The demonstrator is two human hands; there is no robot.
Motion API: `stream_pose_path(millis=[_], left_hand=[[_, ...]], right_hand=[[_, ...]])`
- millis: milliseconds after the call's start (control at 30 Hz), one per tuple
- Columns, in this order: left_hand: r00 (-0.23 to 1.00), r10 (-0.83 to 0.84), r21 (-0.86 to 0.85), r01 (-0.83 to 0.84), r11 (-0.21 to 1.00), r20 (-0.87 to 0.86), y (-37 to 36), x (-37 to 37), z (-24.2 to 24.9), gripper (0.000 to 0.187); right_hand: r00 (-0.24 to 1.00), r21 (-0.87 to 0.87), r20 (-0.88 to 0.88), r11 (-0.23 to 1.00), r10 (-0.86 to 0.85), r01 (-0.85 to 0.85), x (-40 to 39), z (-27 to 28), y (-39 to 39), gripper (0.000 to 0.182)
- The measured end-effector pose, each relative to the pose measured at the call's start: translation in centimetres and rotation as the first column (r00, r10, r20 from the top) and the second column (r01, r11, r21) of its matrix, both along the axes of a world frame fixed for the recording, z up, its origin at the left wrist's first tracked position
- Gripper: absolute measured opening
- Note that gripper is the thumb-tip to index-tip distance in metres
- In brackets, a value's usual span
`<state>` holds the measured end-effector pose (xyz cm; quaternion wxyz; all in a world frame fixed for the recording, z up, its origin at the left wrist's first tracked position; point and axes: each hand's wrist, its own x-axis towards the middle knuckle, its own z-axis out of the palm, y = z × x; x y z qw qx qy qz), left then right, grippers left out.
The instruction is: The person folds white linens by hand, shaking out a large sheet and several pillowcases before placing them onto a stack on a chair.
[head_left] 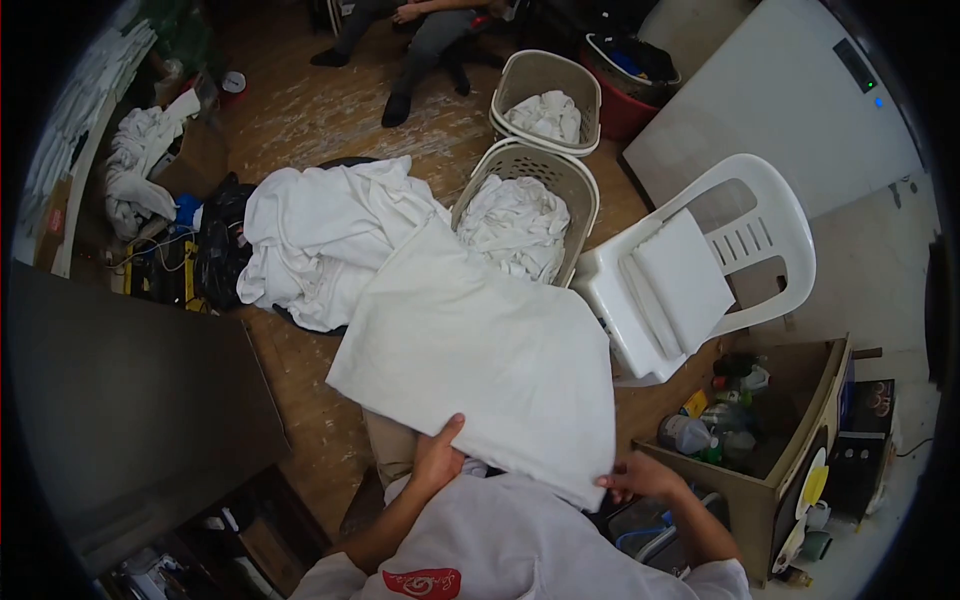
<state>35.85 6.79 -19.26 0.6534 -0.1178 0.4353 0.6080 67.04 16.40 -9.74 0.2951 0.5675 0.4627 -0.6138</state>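
Observation:
A large white towel (490, 340) lies spread in front of me, its far end reaching toward the heaped laundry. My left hand (438, 462) grips its near edge, thumb on top and the other fingers mostly hidden under it. At the near right corner, my right hand (640, 478) pinches the towel between thumb and fingers. Beyond it to the left is a pile of crumpled white cloths (325, 235). On the white plastic chair (770, 250) to the right rest folded white cloths (680, 280).
Two beige laundry baskets (585, 215) with white cloths inside stand ahead. At the right is an open box of bottles (800, 400), with a white appliance (780, 100) behind the chair. A dark cabinet (130, 400) flanks me at left. Another person (420, 50) sits at the back.

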Motion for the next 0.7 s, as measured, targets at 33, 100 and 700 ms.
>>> stream_pose_path(millis=[33, 100, 700], left_hand=[[0.999, -0.007, -0.055, 0.005, 0.998, -0.036, -0.4, -0.3, -0.1, 0.046], [0.999, -0.038, -0.114, 0.034, 0.993, -0.03, -0.8, -1.0, 0.8, 0.044], [0.67, -0.308, -0.116, 0.316, 0.942, -0.676, 1.4, -5.7, 6.0, 0.039]], right_hand=[[0.954, 0.31, 0.07, 0.903, 0.291, -0.298, 0.0, -0.6, 1.6, 0.035], [0.906, 0.782, 0.265, 0.477, 0.329, -0.402, -1.4, -4.4, 6.2, 0.035], [0.984, 0.817, -0.173, 0.552, -0.036, 0.164, -19.0, -15.2, 33.7, 0.076]])
